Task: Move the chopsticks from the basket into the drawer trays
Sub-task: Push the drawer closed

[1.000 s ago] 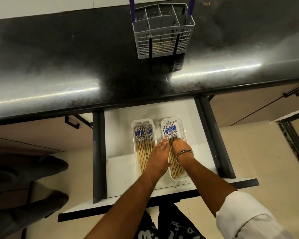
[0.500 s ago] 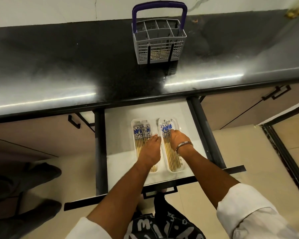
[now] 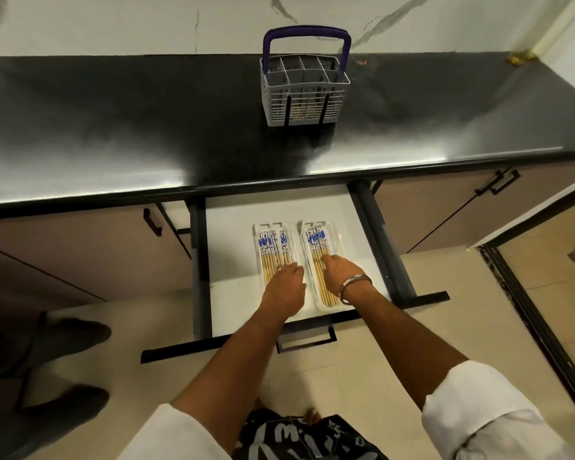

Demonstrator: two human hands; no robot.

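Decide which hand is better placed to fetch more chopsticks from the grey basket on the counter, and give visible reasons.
Probably the right hand. The grey plastic basket with the purple handle stands on the black counter, slightly right of both white trays. The left hand lies farther left. The margin is slight.

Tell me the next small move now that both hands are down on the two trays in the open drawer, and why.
Probably lift both hands clear. The left hand and right hand rest flat on chopsticks already lying lengthwise in the left tray and right tray. No chopstick tops rise above the rim of the basket on the countertop; tan shapes show low through its mesh, so check there next.
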